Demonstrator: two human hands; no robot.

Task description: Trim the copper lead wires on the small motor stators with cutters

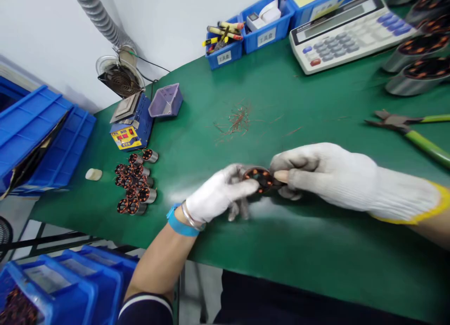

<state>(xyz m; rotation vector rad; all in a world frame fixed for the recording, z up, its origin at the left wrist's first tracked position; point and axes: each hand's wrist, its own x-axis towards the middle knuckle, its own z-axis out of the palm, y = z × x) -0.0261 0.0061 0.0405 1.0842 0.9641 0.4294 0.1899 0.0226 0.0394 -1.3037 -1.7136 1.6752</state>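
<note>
A round motor stator with copper windings is held above the green table, its open end facing up. My left hand, in a white glove with a blue wrist band, grips it from the left side, thumb over the rim. My right hand, gloved in white with a yellow cuff, is closed at the stator's right edge. A bare fingertip shows through the glove there. Whatever its fingers pinch is too small and hidden to make out. Green-handled cutters lie beyond my right hand.
Several stators stand grouped at left, near a blue soldering pot and a purple tray. Wire clippings lie mid-table. Blue tool boxes, a calculator and larger stators line the back and right.
</note>
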